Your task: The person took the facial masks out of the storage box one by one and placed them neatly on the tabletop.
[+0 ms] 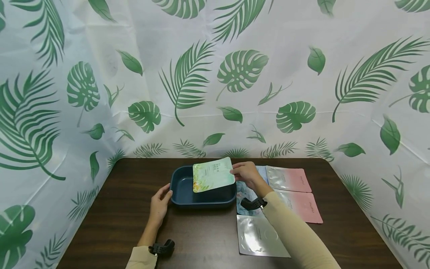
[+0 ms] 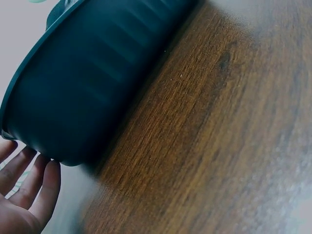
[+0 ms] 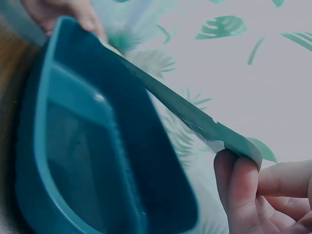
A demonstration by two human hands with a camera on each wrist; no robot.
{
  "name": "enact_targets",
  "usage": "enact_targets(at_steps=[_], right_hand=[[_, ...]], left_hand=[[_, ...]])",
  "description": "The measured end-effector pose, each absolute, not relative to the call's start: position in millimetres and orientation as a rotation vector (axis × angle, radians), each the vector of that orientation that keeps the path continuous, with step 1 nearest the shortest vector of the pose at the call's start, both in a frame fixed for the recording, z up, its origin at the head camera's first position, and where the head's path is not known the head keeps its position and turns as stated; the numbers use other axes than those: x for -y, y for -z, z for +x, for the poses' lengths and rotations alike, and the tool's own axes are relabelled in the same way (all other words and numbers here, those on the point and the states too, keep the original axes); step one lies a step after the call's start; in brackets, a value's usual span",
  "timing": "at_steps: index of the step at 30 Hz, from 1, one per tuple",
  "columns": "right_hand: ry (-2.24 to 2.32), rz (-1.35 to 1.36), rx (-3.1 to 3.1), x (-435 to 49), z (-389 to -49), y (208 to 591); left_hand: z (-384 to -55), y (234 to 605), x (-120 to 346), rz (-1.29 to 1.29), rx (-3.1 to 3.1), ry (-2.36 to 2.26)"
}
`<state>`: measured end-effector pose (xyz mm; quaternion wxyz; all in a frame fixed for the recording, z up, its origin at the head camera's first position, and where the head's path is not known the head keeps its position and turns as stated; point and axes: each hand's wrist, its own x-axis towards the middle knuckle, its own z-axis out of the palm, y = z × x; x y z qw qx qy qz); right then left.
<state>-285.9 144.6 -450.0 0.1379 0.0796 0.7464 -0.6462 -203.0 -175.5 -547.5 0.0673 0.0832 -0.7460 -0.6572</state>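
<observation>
My right hand (image 1: 248,174) pinches the right edge of a pale green face mask sachet (image 1: 213,175) printed with flowers, between thumb and fingers. The sachet is held tilted above a dark blue rectangular basin (image 1: 203,204); in the right wrist view the sachet (image 3: 195,117) is seen nearly edge-on, with a gap over the basin (image 3: 46,146). On the basin's left end rests my left hand (image 1: 159,203). Its fingers (image 2: 48,187) touch the outer wall just below the rim in the left wrist view, extended rather than wrapped round it. The visible basin floor is bare.
Right of the basin lie several flat sachets: two pink-and-silver ones (image 1: 299,179), blue ones (image 1: 244,192) partly under my right arm, and a silver one (image 1: 256,235) nearer me. The dark wooden table (image 1: 111,224) ends at a leaf-printed cloth backdrop (image 1: 201,130).
</observation>
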Motion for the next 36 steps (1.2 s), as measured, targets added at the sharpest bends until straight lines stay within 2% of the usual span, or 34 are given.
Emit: enact_targets(at_steps=[12,31,36], right_hand=[[1.958,0.222,-2.08,-189.7,-275.5,442.8],[1.85,0.156,-2.162,-273.4,-228.6,449.3],[1.843,0.23,-2.147,-291.3,-215.3,450.7]], left_hand=[[-202.7,546.5,176.8,0.267,2.265,1.97],[-203.9,547.4,176.9,0.263,2.241,2.033],[-201.7,547.2,175.6,0.244,2.231,2.015]])
